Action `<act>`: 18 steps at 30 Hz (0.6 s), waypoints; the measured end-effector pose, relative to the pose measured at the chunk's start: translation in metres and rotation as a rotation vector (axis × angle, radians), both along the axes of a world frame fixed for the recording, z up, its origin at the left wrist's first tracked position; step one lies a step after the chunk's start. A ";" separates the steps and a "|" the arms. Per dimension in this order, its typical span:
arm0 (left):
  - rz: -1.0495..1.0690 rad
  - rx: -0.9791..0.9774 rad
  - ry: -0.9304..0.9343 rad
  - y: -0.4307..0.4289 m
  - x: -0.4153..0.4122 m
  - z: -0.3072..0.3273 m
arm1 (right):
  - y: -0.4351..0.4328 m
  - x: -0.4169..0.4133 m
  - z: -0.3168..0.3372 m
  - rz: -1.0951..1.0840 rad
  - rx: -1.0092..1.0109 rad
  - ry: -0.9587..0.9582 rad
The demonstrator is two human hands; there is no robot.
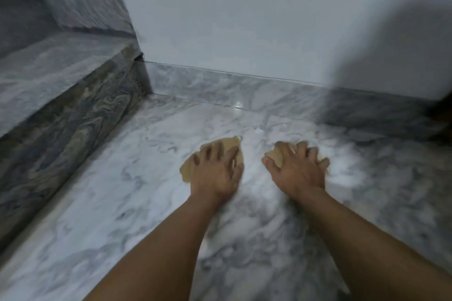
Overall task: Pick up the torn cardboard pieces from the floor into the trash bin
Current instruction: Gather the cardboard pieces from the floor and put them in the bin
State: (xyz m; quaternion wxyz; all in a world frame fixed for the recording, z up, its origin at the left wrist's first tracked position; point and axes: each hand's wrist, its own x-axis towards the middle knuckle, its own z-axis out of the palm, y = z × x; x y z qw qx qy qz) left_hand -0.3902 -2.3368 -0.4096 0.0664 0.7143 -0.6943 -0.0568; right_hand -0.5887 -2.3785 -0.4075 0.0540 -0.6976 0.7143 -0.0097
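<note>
Cardboard pieces (pixel 230 145), torn, tan, two in view, both lying on the marble floor (pixel 137 178) ahead of me, one under each palm. Left hand (pixel 215 168): fingers splayed and laid on top of the left cardboard piece (pixel 187 171), pressing rather than gripping, nothing lifted. That piece shows beyond the fingertips and out to the left; its long axis runs from near-left to far-right, far end pointing toward the wall. Right hand (pixel 297 166): fingers bent over the right cardboard piece (pixel 274 154), thumb just beside its left edge; blur keeps me from telling whether it pinches or only rests. That piece is mostly covered, so I cannot tell its axis. Both lie at about equal reach, neither arm nearer. Beyond: stone step (pixel 73 115) at left, skirting (pixel 244 88), pale wall (pixel 244 19). Trash bin: not seen.
</note>
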 end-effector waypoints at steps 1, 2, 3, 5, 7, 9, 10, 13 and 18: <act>-0.031 -0.026 -0.019 0.009 -0.006 0.002 | 0.012 -0.004 0.002 -0.001 -0.010 0.018; -0.046 -0.037 -0.036 0.014 -0.009 0.004 | 0.024 -0.008 0.003 -0.005 -0.021 0.028; -0.034 -0.016 -0.045 0.017 -0.008 0.006 | 0.036 -0.012 0.003 -0.006 -0.035 0.025; 0.044 0.115 -0.032 0.015 -0.002 0.008 | 0.058 -0.021 0.002 -0.009 -0.068 -0.018; 0.085 0.196 -0.083 0.015 -0.004 0.007 | 0.077 -0.030 0.002 -0.014 -0.069 -0.092; 0.085 0.127 -0.117 0.025 -0.020 0.008 | 0.089 -0.038 0.004 -0.028 -0.030 -0.134; 0.105 0.077 -0.093 0.032 -0.030 0.008 | 0.095 -0.042 0.006 -0.030 -0.017 -0.140; 0.250 0.061 0.043 0.054 -0.050 0.011 | 0.110 -0.049 0.012 -0.027 0.021 -0.138; 0.215 0.075 0.146 0.085 -0.058 0.022 | 0.139 -0.068 0.024 -0.039 0.142 -0.114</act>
